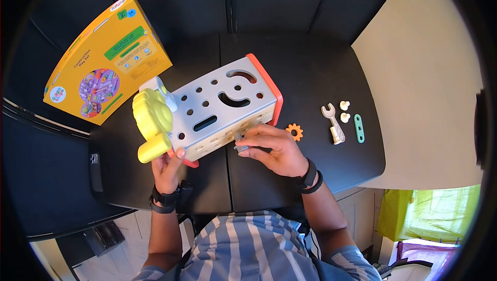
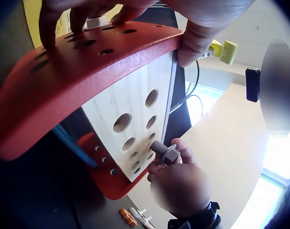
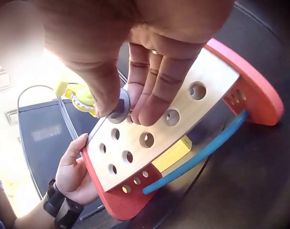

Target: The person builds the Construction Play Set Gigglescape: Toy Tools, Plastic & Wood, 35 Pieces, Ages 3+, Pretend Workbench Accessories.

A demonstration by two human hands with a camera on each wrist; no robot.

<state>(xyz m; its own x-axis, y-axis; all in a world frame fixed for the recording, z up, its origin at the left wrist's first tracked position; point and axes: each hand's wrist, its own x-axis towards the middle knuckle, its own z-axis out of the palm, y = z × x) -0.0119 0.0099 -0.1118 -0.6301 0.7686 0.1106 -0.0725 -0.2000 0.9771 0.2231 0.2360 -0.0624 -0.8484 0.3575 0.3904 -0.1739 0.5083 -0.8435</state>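
A toy toolbox (image 1: pixel 222 119) with a grey holed top, wooden side panel (image 3: pixel 135 164) and red end panels stands tilted over the table. My left hand (image 1: pixel 165 174) grips its near-left red end panel (image 2: pixel 107 74), thumb by the edge and fingers spread across the outside. Between thumb and fingers, my right hand (image 1: pixel 277 151) pinches a grey bolt (image 2: pixel 166 151) with a threaded shank and a hexagonal head. The shank points at the holes in the wooden side, its tip right at one of them. A yellow-green part (image 1: pixel 152 113) with a cylindrical handle sits at the toolbox's left end.
Right of the toolbox lie an orange gear (image 1: pixel 294 132), a cream toy wrench (image 1: pixel 331 120), two cream bolts (image 1: pixel 345 111) and a green holed strip (image 1: pixel 359 129). A yellow box (image 1: pixel 106 58) stands at the back left. A blue bar (image 3: pixel 197 152) joins the end panels.
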